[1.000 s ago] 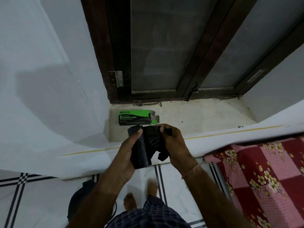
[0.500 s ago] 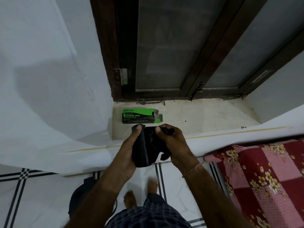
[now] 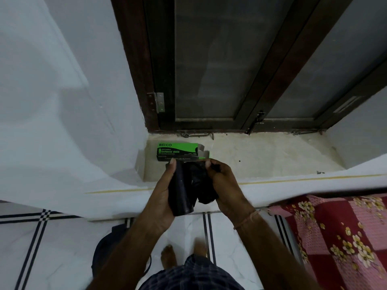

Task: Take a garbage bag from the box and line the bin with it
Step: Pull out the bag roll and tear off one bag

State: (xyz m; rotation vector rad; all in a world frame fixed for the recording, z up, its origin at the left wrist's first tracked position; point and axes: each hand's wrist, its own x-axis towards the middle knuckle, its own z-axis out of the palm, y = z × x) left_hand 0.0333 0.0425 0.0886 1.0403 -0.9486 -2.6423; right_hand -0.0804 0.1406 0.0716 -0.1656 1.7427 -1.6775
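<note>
green box (image 3: 178, 152) at sill's left end against wall, sill (image 3: 272, 155) open rightward, bedspread (image 3: 339, 237) lower right

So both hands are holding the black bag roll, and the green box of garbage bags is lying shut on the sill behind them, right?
Not quite: the head view shows the green box lying on the sill with its right end flaps open, not shut. The rest holds: the left hand and right hand both hold the black bag roll.

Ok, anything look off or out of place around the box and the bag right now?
Nothing serious. The box lies on the sill with its end flaps open, and both hands, left and right, hold the black bag, still bunched.
</note>
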